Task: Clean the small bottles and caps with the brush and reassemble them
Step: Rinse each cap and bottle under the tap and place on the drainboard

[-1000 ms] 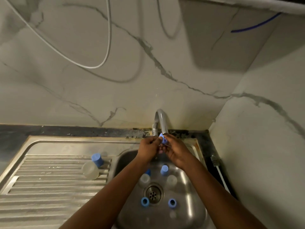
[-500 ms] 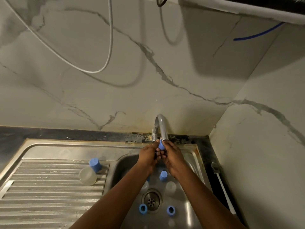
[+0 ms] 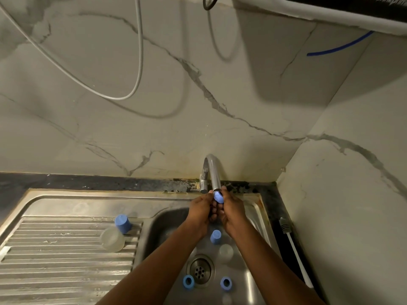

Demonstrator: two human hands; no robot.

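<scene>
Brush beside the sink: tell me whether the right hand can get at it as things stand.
Probably, once freed. The brush lies uncovered on the counter right of the basin, near the right hand, but that hand holds the blue cap under the tap.

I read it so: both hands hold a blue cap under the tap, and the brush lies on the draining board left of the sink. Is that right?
Not quite. The head view shows the brush on the dark counter right of the sink, not on the draining board. The rest holds: left hand and right hand hold the blue cap under the tap.
</scene>
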